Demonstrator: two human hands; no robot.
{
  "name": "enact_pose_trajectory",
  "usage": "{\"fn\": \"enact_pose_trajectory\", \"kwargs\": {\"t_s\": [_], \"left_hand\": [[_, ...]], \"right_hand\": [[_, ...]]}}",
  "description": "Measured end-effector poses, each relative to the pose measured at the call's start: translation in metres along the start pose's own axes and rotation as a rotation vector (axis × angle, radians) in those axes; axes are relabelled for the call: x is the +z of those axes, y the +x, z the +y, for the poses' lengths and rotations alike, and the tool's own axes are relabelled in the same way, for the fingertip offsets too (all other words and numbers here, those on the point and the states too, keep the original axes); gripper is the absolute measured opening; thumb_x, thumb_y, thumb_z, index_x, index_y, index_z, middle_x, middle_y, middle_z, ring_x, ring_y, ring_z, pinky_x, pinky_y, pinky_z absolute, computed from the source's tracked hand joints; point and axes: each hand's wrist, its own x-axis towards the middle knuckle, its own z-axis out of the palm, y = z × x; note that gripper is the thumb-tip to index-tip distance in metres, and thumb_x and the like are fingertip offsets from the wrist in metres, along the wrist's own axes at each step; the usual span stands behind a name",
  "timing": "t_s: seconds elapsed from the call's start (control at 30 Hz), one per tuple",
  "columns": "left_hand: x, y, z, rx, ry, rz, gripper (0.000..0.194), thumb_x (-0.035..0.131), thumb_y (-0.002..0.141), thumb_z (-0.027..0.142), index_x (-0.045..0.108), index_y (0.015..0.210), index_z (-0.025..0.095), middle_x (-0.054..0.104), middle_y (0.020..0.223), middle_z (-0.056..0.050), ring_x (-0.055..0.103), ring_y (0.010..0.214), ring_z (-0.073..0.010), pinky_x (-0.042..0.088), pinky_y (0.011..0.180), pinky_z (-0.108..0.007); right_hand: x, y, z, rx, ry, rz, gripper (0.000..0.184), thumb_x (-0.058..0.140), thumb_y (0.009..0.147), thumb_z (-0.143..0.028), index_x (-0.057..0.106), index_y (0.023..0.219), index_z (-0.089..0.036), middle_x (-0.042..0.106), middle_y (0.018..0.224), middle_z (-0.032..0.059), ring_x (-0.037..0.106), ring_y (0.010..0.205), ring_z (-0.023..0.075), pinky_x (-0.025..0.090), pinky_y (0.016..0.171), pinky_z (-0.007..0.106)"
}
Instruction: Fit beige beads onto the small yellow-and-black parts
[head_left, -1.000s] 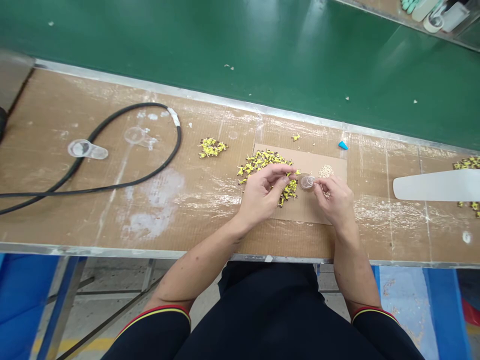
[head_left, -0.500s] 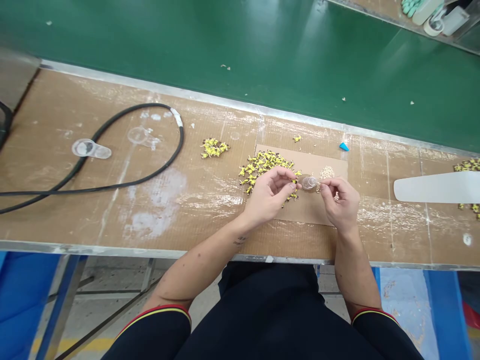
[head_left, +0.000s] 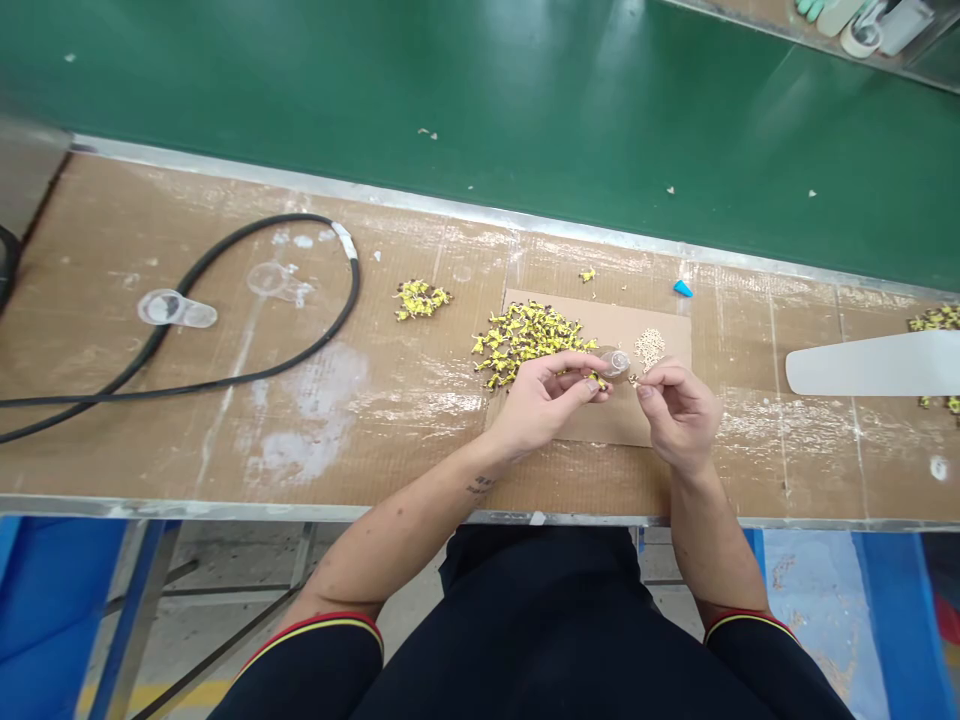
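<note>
My left hand (head_left: 551,400) is closed, with a small yellow-and-black figurine (head_left: 598,380) pinched between thumb and fingers. Facing it, the thumb and forefinger of my right hand (head_left: 681,412) pinch a tiny beige piece (head_left: 634,380), too small to make out well. Just beyond my fingertips stands a small clear plastic container (head_left: 616,362); its contents cannot be made out. A heap of yellow figurines (head_left: 525,335) spreads beyond my left hand, partly on a flat cardboard sheet (head_left: 600,425). Behind my right hand lies a little pile of beige pieces (head_left: 649,345).
A smaller group of figurines (head_left: 421,299) lies to the left, near a looped black cable (head_left: 281,372) and a clear plastic scoop-shaped piece (head_left: 178,308). A blue cap (head_left: 682,289) lies at the back. A white blade-like object (head_left: 870,364) juts in from the right. The green surface (head_left: 480,90) runs behind.
My hands have drawn slightly down and apart from the clear container, which shows more fully. The figurine in my left hand is now more visible. The view has shifted a little.
</note>
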Motion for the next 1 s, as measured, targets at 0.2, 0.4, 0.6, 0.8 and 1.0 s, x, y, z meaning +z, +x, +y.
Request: {"fn": "enact_pose_trajectory", "kwargs": {"t_s": [0.2, 0.4, 0.6, 0.8, 1.0], "left_hand": [[0.0021, 0.0000, -0.0012, 0.002, -0.030, 0.015, 0.026, 0.084, 0.081, 0.032, 0.064, 0.087, 0.016, 0.074, 0.080, -0.002, 0.074, 0.079, -0.0137, 0.061, 0.078, -0.026], [0.0020, -0.0002, -0.0013, -0.004, -0.012, 0.028, 0.033, 0.086, 0.079, 0.034, 0.059, 0.085, 0.017, 0.071, 0.079, -0.001, 0.071, 0.074, -0.0119, 0.057, 0.073, -0.024], [0.0039, -0.0001, -0.0004, 0.015, -0.028, 0.009, 0.028, 0.082, 0.083, 0.033, 0.060, 0.092, 0.018, 0.069, 0.079, 0.000, 0.067, 0.074, -0.0103, 0.054, 0.073, -0.024], [0.0025, -0.0017, 0.0010, -0.016, 0.009, 0.086, 0.032, 0.088, 0.074, 0.028, 0.059, 0.083, 0.018, 0.067, 0.080, 0.001, 0.064, 0.073, -0.0090, 0.051, 0.070, -0.021], [0.0006, -0.0014, 0.0013, -0.039, 0.024, 0.070, 0.037, 0.089, 0.076, 0.037, 0.059, 0.083, 0.017, 0.070, 0.073, 0.001, 0.066, 0.067, -0.0096, 0.053, 0.068, -0.022]], "right_hand": [[0.0001, -0.0006, -0.0013, -0.018, 0.045, -0.015, 0.006, 0.067, 0.095, -0.020, 0.070, 0.093, -0.025, 0.059, 0.073, -0.0004, 0.054, 0.067, 0.0164, 0.044, 0.062, 0.032], [0.0010, 0.0000, -0.0058, -0.027, 0.063, -0.032, 0.008, 0.066, 0.094, -0.018, 0.068, 0.091, -0.025, 0.059, 0.073, -0.0011, 0.054, 0.067, 0.0157, 0.043, 0.062, 0.031], [0.0018, 0.0012, -0.0064, -0.029, 0.091, -0.068, 0.010, 0.064, 0.095, -0.017, 0.067, 0.090, -0.025, 0.059, 0.074, -0.0014, 0.055, 0.069, 0.0159, 0.045, 0.064, 0.030], [0.0015, 0.0010, -0.0070, -0.033, 0.079, -0.071, 0.008, 0.063, 0.096, -0.019, 0.066, 0.091, -0.025, 0.061, 0.076, -0.0007, 0.057, 0.070, 0.0165, 0.047, 0.065, 0.031], [0.0014, 0.0022, -0.0093, -0.046, 0.081, -0.077, 0.010, 0.063, 0.095, -0.017, 0.066, 0.089, -0.025, 0.061, 0.075, -0.0009, 0.057, 0.069, 0.0159, 0.046, 0.064, 0.030]]}}
